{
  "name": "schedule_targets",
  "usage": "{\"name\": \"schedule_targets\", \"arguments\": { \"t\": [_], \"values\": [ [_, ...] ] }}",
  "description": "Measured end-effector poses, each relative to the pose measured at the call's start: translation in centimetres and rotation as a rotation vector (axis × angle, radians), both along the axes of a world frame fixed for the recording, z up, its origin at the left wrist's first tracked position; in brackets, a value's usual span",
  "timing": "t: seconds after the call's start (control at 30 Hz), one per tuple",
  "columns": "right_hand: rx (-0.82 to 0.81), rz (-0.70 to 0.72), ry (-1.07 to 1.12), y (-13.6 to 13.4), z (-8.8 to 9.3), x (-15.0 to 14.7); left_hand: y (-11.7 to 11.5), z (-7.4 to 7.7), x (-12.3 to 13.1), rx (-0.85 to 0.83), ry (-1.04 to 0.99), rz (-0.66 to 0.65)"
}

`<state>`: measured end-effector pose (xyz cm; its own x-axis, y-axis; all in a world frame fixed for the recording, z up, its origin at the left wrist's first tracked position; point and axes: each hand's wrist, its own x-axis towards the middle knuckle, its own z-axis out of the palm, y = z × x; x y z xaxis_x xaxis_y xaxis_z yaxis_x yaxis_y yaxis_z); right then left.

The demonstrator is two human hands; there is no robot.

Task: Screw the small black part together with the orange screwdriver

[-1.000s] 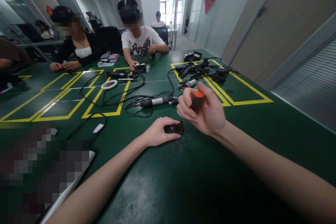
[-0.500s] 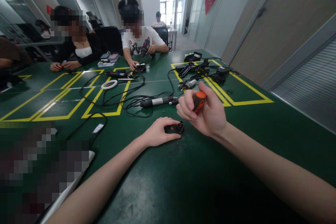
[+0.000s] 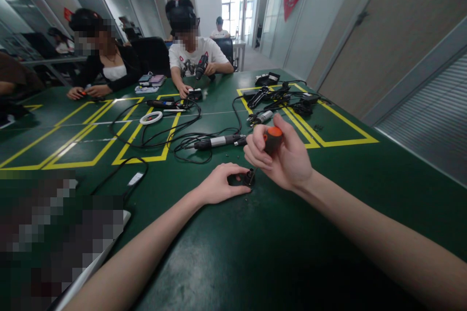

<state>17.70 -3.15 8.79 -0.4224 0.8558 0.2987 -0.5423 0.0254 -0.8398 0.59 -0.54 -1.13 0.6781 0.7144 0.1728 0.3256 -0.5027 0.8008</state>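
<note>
My left hand (image 3: 221, 183) lies on the green table, its thumb and fingers closed around a small black part (image 3: 249, 178) that has a short upright tube. My right hand (image 3: 280, 160) grips the orange and dark-grey handle of a screwdriver (image 3: 273, 140), just above and to the right of that part. The handle's orange end faces up. The screwdriver's shaft is mostly hidden by my fingers, so I cannot tell whether its tip touches the part. Tiny screws (image 3: 238, 157) lie on the table behind the part.
Beyond my hands lies a grey-and-black pen-shaped power tool (image 3: 215, 142) with its cord. Cables and black devices (image 3: 277, 98) crowd the right, near yellow tape frames (image 3: 350, 143). A white tape roll (image 3: 151, 117) sits left. Across the table, one person holds a drill (image 3: 201, 66); another sits beside.
My right hand has turned the screwdriver handle slightly, and its orange end shows at a different angle. My left hand and the black part stay in place.
</note>
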Motion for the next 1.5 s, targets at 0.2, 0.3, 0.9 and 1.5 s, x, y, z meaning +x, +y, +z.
{"name": "schedule_targets", "arguments": {
  "t": [0.2, 0.3, 0.9, 1.5],
  "values": [
    [0.015, -0.015, 0.068, -0.19, -0.21, -0.02, -0.03, 0.08, -0.01, 0.01, 0.0, -0.012],
    [0.015, -0.002, 0.057, -0.11, -0.13, 0.06, -0.08, 0.04, -0.02, 0.0, -0.002, -0.008],
    [-0.004, 0.044, 0.022, -0.14, 0.07, -0.02, -0.23, 0.43, 0.08, -0.049, -0.031, 0.025],
    [-0.013, -0.004, 0.064, -0.36, -0.03, -0.46, -0.36, 0.54, -0.11, -0.035, 0.002, 0.062]
  ]
}}
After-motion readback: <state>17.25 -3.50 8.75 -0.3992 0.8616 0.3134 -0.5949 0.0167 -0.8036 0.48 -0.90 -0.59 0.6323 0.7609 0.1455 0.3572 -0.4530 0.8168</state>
